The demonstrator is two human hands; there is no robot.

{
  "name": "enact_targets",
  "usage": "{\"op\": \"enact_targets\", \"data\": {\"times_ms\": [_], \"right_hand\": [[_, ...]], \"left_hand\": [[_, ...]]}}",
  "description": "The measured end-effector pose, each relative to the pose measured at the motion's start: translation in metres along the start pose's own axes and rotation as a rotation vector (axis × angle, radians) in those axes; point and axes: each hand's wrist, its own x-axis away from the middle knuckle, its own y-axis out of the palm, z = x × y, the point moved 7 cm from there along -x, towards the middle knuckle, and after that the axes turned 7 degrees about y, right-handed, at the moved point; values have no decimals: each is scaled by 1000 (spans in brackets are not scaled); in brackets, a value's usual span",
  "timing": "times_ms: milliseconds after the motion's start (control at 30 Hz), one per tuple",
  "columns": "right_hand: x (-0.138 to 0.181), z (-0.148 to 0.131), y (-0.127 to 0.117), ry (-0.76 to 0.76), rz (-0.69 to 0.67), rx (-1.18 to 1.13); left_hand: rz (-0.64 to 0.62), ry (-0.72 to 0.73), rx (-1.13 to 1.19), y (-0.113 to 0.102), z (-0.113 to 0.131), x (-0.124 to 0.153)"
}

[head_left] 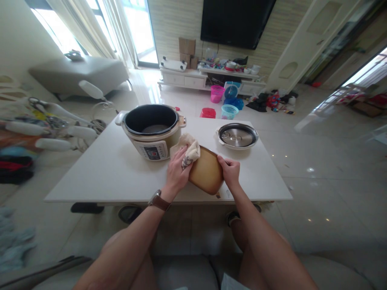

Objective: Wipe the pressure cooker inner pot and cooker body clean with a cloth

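A golden-brown inner pot [208,171] is tilted over the table, its outer side facing me. My right hand [231,170] grips its rim on the right. In my left hand [178,171] is a bunched cream cloth [189,147], pressed against the left side of the pot. To the left stands an electric pressure cooker [151,133] with no lid on, showing its dark inside and a front control panel. Its round lid [237,137] lies on the right of the table with the metal underside up.
The white table [99,173] spans the space before me. A lamp with white shades [54,144] is at the left. Beyond the table, baskets [229,111] and bags [260,102] sit on the floor by a TV cabinet [184,80].
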Motion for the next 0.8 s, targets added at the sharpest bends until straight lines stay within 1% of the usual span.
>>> {"op": "enact_targets", "data": {"times_ms": [67, 133, 267, 367, 433, 533, 567, 633, 733, 767, 800], "right_hand": [[-1, -11, 0, -36, -47, 69], [1, -25, -2, -80, -51, 169], [7, -47, -8, -113, 44, 331], [8, -47, -11, -73, 75, 374], [5, -40, -13, -37, 63, 376], [-4, -26, -18, -13, 35, 333], [-7, -21, -20, -13, 28, 308], [-12, -15, -23, -12, 20, 254], [-15, -9, -28, -6, 20, 206], [-15, -8, -28, -5, 16, 200], [-15, -7, -28, -5, 10, 196]], "left_hand": [[-22, 19, -56, 2, 6, 2], [-58, 44, -102, 7, 15, 6], [-145, 122, -170, 22, 38, 15], [-167, 137, -165, 27, 45, 18], [-160, 107, -111, 27, 40, 16], [-72, -17, 49, 25, 18, 10], [-26, -85, 116, 24, 7, 8], [54, -266, 241, 27, -18, 8], [103, -550, 354, 39, -50, 15], [112, -606, 374, 42, -56, 17], [126, -630, 384, 43, -58, 19]]}}
